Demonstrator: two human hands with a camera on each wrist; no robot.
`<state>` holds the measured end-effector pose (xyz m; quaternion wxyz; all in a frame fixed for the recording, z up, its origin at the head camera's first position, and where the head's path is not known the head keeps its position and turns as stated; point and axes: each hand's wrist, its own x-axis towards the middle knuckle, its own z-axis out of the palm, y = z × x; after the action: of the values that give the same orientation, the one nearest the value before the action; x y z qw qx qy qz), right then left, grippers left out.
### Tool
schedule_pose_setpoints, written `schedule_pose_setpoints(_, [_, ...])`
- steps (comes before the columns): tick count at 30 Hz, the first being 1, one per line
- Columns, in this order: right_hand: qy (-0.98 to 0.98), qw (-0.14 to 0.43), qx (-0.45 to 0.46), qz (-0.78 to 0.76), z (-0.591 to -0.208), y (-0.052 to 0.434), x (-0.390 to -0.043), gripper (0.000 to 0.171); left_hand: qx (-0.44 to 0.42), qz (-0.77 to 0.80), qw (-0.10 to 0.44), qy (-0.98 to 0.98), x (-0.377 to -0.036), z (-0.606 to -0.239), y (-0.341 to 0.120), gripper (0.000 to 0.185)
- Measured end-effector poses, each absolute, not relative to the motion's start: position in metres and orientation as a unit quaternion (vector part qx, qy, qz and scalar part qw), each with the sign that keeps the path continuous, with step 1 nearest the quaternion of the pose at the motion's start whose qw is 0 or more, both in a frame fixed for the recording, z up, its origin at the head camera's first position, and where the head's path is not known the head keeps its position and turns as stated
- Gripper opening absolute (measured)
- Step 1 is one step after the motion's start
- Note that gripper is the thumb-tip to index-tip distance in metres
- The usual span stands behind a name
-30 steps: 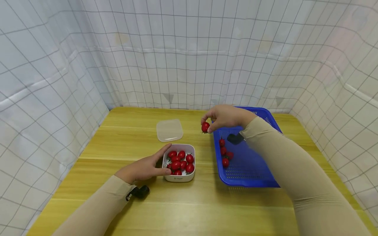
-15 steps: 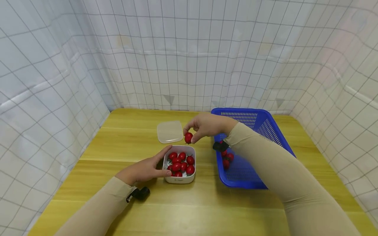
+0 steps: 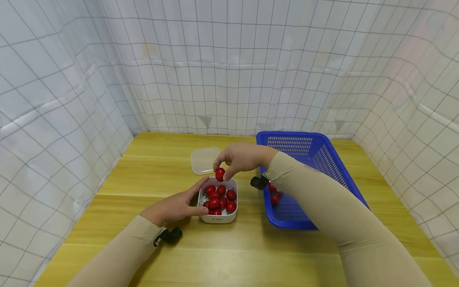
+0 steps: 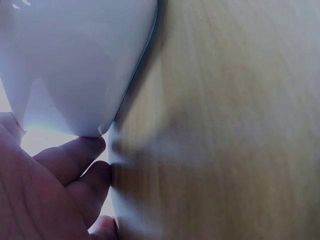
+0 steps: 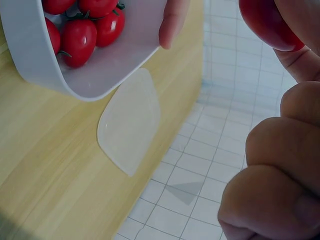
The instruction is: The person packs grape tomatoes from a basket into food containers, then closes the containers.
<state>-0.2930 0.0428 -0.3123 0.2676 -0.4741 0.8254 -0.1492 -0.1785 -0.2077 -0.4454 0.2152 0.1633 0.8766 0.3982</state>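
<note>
— Yellow wooden tabletop [image 3: 229,251] fills the near ground, fenced by white gridded cloth. What sits closest?

— First the person's left hand [image 3: 172,207], lying on the wood with its fingers fairly straight against the left wall of a small white square plastic container [image 3: 218,217]. The thumb reaches up to the container's rim. In the left wrist view the fingertips [image 4: 82,150] meet the white wall right at its base, though that picture is blurred, so how firmly they press is hard to say.

— And inside the container?

— Small red cherry tomatoes [image 3: 219,197], glossy and round, some with dark green stems, packed close together.

— Where is the other hand?

— The right hand [image 3: 240,158] hangs over the container's far edge. Its thumb and forefinger pinch a single red cherry tomato [image 3: 220,173], which sits at the fingertips below the hand, just above the tomatoes already in the container. From the right wrist view it is a smooth, shiny red curve [image 5: 267,22] between the fingers, with the container beneath.

— Anything to the right?

— A blue perforated plastic basket [image 3: 319,159], just beside the container, with a few loose red tomatoes [image 3: 274,195] near its left wall, partly hidden by the right sleeve.

— Farther back?

— A clear, rounded-square plastic lid [image 3: 204,160] lies flat on the wood beyond the container, apart from it.
</note>
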Motion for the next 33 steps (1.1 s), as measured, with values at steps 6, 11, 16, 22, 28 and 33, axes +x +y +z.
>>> schedule_pose_setpoints(6, [0.824,0.270,-0.477,-0.145,-0.3118,0.0394,-0.2907,0.028,0.162,0.392,0.215,0.880,-0.1779,-0.4434,-0.2067,0.103])
schedule_pose_setpoints(11, [0.828,0.268,-0.472,-0.141,-0.3110,0.0376,-0.2895,0.029,0.171,0.396,0.210,0.877,-0.1789,-0.4421,-0.2060,0.102])
schedule_pose_setpoints(16, [0.829,0.269,-0.470,-0.137,-0.3112,0.0362,-0.2881,0.030,0.173,0.405,0.215,0.872,-0.1792,-0.4414,-0.2056,0.103])
schedule_pose_setpoints(22, [0.828,0.268,-0.472,-0.139,-0.3124,0.0345,-0.2870,0.031,0.164,0.403,0.223,0.873,-0.1787,-0.4417,-0.2057,0.103])
schedule_pose_setpoints(28, [0.824,0.262,-0.481,-0.142,-0.3139,0.0333,-0.2869,0.032,0.167,0.404,0.220,0.872,-0.1796,-0.4420,-0.2062,0.102])
schedule_pose_setpoints(33, [0.817,0.252,-0.501,-0.135,-0.3149,0.0322,-0.2865,0.037,0.165,0.397,0.220,0.876,-0.1796,-0.4425,-0.2073,0.102])
